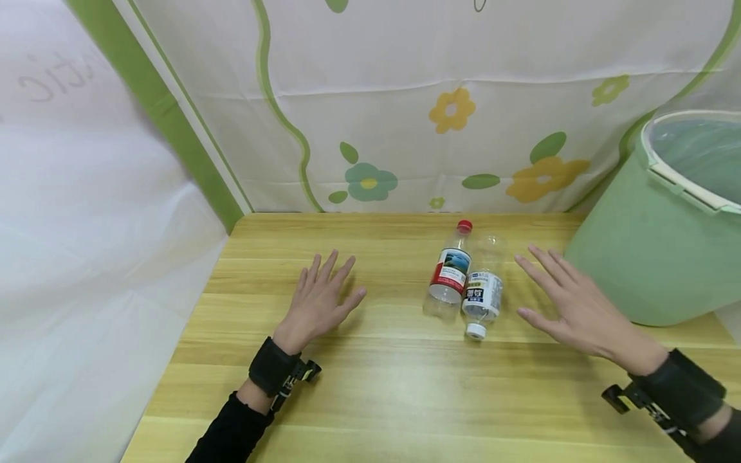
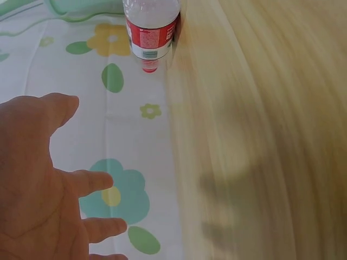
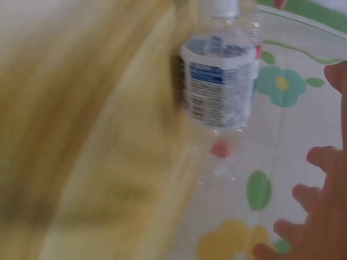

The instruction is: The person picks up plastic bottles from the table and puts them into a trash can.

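Two clear plastic bottles lie side by side on the wooden table. One bottle with a red cap and red label (image 1: pixel 450 273) has its cap toward the back. Its neighbour, a bottle with a white cap and white label (image 1: pixel 483 294), points its cap toward the front. My left hand (image 1: pixel 317 299) is spread, palm down, well to the left of the bottles and holds nothing. To their right, my right hand (image 1: pixel 570 302) also has its fingers spread; it is nearer the white-capped bottle but apart from it. In the right wrist view, the white-labelled bottle (image 3: pixel 219 81) stands out beyond the fingers.
A light green bin (image 1: pixel 648 238) with a clear liner stands at the right, beside my right hand. Behind the wooden table (image 1: pixel 370 399) hangs a white cloth with printed flowers (image 1: pixel 393 128). Another white sheet (image 1: pixel 87 257) hangs along the left side.
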Action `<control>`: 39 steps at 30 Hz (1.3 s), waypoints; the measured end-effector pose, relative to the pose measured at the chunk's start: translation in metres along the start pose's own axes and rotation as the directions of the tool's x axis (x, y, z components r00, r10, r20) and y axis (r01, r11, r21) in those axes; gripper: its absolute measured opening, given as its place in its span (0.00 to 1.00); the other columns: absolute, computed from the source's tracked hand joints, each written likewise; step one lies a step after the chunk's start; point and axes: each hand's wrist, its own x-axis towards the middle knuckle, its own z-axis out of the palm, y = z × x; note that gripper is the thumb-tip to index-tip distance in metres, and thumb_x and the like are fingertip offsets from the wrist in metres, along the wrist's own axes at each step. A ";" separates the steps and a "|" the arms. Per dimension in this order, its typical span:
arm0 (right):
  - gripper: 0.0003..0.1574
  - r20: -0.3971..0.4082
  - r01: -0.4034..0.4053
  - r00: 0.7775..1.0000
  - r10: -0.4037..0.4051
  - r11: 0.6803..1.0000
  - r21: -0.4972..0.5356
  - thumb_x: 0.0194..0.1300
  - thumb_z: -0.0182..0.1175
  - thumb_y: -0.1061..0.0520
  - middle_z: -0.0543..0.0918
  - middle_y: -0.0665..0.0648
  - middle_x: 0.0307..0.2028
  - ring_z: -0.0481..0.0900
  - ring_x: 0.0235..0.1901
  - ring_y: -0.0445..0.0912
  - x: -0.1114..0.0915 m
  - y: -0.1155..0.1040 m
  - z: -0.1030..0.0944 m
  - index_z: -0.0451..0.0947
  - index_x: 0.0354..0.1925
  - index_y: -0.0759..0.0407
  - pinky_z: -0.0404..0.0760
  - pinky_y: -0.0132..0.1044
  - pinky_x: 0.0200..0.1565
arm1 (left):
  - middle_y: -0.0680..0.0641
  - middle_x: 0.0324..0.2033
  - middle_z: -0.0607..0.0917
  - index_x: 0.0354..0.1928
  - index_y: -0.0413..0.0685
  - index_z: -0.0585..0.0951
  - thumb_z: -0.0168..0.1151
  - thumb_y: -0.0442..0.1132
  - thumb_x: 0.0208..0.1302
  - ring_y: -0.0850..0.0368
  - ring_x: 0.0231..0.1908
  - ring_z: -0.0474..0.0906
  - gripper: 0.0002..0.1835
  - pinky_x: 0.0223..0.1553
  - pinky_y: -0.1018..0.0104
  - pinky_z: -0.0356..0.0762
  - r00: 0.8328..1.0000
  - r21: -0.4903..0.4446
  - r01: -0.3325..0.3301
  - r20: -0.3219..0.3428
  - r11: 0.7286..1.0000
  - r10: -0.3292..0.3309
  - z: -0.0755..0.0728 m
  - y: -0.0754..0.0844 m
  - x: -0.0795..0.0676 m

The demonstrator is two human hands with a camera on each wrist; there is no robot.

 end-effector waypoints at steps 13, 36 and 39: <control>0.58 0.064 -0.054 0.997 0.054 0.999 -0.002 0.68 0.65 0.39 0.43 0.63 0.80 0.45 0.74 0.72 -0.015 -0.002 0.031 0.45 0.82 0.52 0.38 0.63 0.72 | 0.36 0.77 0.56 0.81 0.53 0.56 0.43 0.74 0.71 0.31 0.74 0.48 0.47 0.70 0.35 0.48 0.999 -0.097 0.008 -0.033 0.995 -0.012 0.013 0.022 0.011; 0.61 0.073 -0.087 0.994 0.086 0.996 0.014 0.66 0.67 0.39 0.44 0.63 0.80 0.43 0.75 0.68 -0.021 -0.005 0.034 0.44 0.82 0.52 0.42 0.64 0.72 | 0.39 0.68 0.72 0.79 0.48 0.58 0.57 0.77 0.60 0.42 0.63 0.72 0.56 0.56 0.46 0.76 0.971 -0.243 0.157 0.216 0.957 -0.104 0.041 0.114 0.102; 0.61 0.072 -0.084 0.994 0.083 0.996 0.016 0.66 0.67 0.40 0.45 0.64 0.79 0.43 0.75 0.67 -0.021 -0.005 0.036 0.44 0.82 0.52 0.42 0.61 0.73 | 0.39 0.67 0.74 0.79 0.46 0.58 0.60 0.75 0.60 0.43 0.61 0.75 0.56 0.54 0.48 0.78 0.967 -0.236 0.155 0.234 0.959 -0.098 0.048 0.120 0.105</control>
